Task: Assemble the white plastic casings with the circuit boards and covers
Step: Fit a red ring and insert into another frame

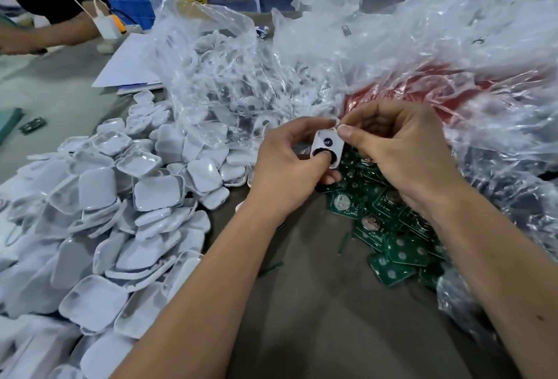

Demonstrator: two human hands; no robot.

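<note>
Casing, held above the counter in the left hand's grip while the right hand pinches its top corner, could slip into the boards if that small pinch twists it.

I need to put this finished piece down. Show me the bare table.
Bare table lies between your forearms, bordered left by the white casing pile and right by the green circuit boards. Beyond your hands, plastic bags crowd everything.
</note>
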